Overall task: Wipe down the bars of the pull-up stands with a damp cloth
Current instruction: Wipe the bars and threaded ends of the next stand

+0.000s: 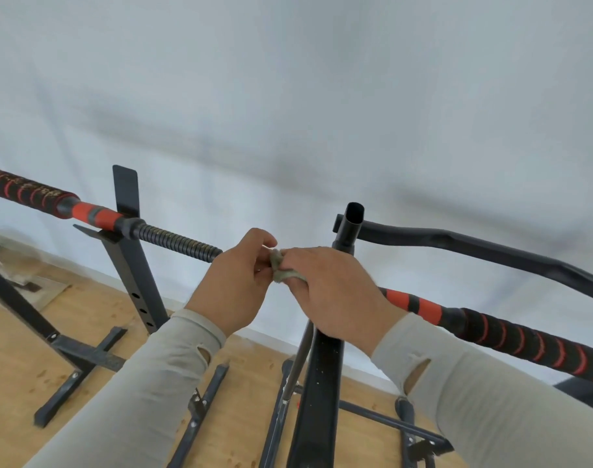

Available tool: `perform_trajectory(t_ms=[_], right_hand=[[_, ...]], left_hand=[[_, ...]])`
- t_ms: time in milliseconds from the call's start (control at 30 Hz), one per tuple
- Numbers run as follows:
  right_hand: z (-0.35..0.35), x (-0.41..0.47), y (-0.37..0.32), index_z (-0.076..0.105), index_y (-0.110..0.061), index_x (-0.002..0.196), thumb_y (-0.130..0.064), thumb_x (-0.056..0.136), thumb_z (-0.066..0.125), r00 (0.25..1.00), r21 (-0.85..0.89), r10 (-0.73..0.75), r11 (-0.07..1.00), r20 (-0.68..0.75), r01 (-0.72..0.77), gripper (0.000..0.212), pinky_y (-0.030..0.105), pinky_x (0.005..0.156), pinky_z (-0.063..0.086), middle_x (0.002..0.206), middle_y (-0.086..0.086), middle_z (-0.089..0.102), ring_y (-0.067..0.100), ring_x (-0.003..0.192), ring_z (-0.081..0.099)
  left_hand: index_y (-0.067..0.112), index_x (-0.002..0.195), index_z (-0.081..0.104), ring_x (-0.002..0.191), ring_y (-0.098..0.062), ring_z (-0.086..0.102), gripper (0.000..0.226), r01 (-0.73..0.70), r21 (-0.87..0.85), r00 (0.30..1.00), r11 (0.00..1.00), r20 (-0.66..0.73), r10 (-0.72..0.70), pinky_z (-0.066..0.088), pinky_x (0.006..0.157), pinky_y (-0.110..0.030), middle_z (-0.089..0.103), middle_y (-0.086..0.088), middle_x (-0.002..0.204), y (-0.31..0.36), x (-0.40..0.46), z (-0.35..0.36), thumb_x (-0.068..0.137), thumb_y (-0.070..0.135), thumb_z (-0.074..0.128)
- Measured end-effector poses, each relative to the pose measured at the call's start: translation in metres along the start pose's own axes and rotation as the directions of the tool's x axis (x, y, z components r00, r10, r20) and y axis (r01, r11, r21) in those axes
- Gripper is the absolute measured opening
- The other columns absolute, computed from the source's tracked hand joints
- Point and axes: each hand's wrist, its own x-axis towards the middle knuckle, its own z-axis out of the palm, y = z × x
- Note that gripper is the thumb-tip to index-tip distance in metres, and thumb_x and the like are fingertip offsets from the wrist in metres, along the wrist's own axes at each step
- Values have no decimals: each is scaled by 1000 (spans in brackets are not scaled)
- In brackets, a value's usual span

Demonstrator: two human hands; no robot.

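A small grey cloth [281, 270] is bunched between both hands in the middle of the view. My left hand [236, 282] pinches its left side, and my right hand [335, 292] grips its right side. The hands sit just past the threaded black end [180, 242] of the left bar, which carries red tape and a black-and-red wrapped grip [28, 194]. A second bar with the same red-and-black wrap [511, 336] runs off to the right from under my right hand. Most of the cloth is hidden by my fingers.
Black stand uprights rise at left [133, 261] and centre [320, 393], with an open tube end [354, 214] and a curved black bar [491, 251] at right. Black base struts [82, 356] cross the wooden floor [14, 359]. A white wall [288, 96] stands behind.
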Motion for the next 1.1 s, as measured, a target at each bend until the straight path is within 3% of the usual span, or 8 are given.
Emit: perform_trajectory(t_ms=[167, 300, 400, 500, 667, 867, 1000, 1100], right_hand=[[-11, -16, 19, 70, -24, 108, -10, 87, 73, 967, -225, -215, 944, 137, 241, 26, 42, 99, 56, 120, -4, 72, 24, 111, 67], [-28, -62, 42, 77, -22, 114, -13, 77, 86, 960, -266, -216, 929, 177, 258, 39, 43, 101, 57, 123, -4, 75, 17, 121, 68], [-43, -78, 48, 76, -27, 105, -26, 97, 66, 996, -268, -76, 960, 43, 85, 13, 38, 91, 61, 106, -7, 78, 16, 102, 74], [-54, -75, 42, 68, -27, 94, -36, 107, 42, 943, -148, 285, 939, -173, -311, 31, 32, 75, 55, 83, -10, 71, 19, 78, 67], [-34, -55, 14, 52, -26, 107, -30, 108, 41, 866, -114, 494, 859, -77, -500, 12, 36, 77, 53, 88, -5, 66, 19, 78, 63], [1, -16, -31, 57, -22, 105, -18, 102, 53, 953, -68, 258, 960, -160, -271, 6, 41, 80, 58, 86, -1, 68, 23, 76, 63], [-12, -52, 8, 65, -23, 125, -10, 91, 72, 993, -224, 90, 969, -76, -105, 38, 40, 92, 58, 121, -3, 73, 25, 104, 70], [-24, -79, 28, 69, -25, 118, -4, 79, 80, 987, -299, 141, 941, -81, -160, 46, 34, 81, 59, 115, -6, 74, 20, 98, 71]], left_hand=[[30, 116, 59, 97, -1, 64, 24, 44, 19, 998, 999, 38, -45, 48, 84, -18, 69, 16, 104, 5, 2, -3, 97, 15, 62], [30, 115, 66, 95, -6, 63, 23, 46, 80, 997, 996, 60, -51, 40, 79, -13, 68, 10, 106, 6, 4, -4, 98, 17, 61], [29, 113, 66, 94, -7, 61, 20, 43, 125, 996, 991, 77, -52, 41, 79, -17, 67, 9, 107, 8, 5, -6, 98, 18, 59], [29, 116, 62, 94, -13, 60, 20, 1, 239, 996, 971, 91, -24, 45, 84, -26, 62, 11, 110, 14, 5, -7, 99, 20, 56], [26, 119, 62, 100, -17, 61, 21, -65, 318, 994, 946, 107, 32, 48, 90, -32, 60, 9, 112, 20, 4, -5, 99, 25, 57], [23, 111, 69, 92, -18, 63, 16, -77, 308, 994, 948, 95, 50, 50, 85, -33, 65, 6, 101, 18, 5, -6, 97, 22, 62], [22, 117, 67, 94, -19, 60, 21, -74, 311, 994, 948, 102, 44, 49, 89, -34, 62, 6, 102, 17, 7, -6, 98, 22, 60], [22, 120, 66, 94, -19, 60, 22, -78, 307, 993, 948, 108, 46, 48, 89, -32, 61, 6, 103, 15, 8, -6, 99, 23, 59]])
